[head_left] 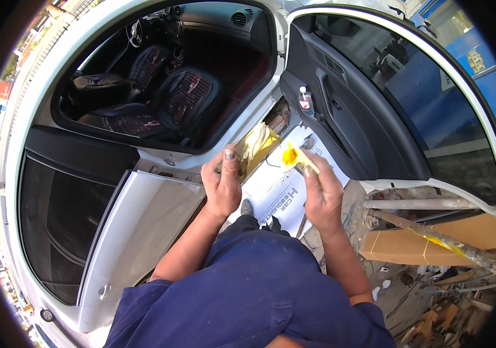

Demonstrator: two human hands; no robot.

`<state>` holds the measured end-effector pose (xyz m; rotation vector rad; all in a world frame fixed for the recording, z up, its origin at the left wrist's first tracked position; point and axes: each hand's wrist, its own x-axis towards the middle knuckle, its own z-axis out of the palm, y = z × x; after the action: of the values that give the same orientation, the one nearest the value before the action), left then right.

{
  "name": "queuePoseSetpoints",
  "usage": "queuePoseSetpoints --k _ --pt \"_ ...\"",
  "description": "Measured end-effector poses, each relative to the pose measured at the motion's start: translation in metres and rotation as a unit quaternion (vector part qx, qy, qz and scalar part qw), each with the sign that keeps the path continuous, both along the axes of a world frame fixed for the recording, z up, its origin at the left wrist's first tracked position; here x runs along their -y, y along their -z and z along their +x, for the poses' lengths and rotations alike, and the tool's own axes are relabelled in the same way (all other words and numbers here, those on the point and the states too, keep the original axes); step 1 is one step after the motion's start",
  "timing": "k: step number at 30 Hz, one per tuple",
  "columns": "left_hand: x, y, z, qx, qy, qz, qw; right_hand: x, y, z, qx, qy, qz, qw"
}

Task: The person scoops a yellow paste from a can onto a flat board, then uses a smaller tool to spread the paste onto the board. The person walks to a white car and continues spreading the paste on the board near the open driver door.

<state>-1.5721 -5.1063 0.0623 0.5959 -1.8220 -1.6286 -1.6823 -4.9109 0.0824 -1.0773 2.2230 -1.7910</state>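
My left hand [223, 182] is closed around a flat piece smeared with pale and bright yellow paste [258, 144], its thumb pointing up. The piece's own material is hidden under the paste. My right hand [322, 191] grips a small pale spreader [307, 162] between thumb and fingers. A lump of bright yellow putty [289, 155] sits on the spreader's tip. Both hands are in front of my body, a short gap apart, beside the open doorway of a white car [117, 217].
The car's open front door [341, 110] stands to the right, with a clear bottle [306, 101] in its pocket. Below my hands lies a white printed sheet [271, 194]. A metal stand [422, 204], a cardboard box [433, 240] and scraps are at lower right. Car seats [187, 95] show inside.
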Motion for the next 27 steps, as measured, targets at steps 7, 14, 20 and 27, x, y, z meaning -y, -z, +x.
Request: queuePoseSetpoints --k 7,14,20,27 --pt "-0.003 -0.013 -0.009 -0.044 0.066 -0.213 0.974 0.023 -0.003 0.011 -0.096 -0.064 0.018 0.993" --pt "0.007 -0.004 -0.011 -0.059 -0.039 0.071 0.995 0.020 0.004 0.005 -0.099 -0.127 0.043 0.986" --pt "0.021 0.014 0.002 -0.103 0.075 0.418 0.900 0.017 -0.013 -0.023 0.229 -0.012 -0.184 0.956" --pt "0.026 0.009 -0.006 -0.115 0.068 0.516 0.846 0.039 0.000 -0.006 -0.096 -0.050 -0.013 0.994"
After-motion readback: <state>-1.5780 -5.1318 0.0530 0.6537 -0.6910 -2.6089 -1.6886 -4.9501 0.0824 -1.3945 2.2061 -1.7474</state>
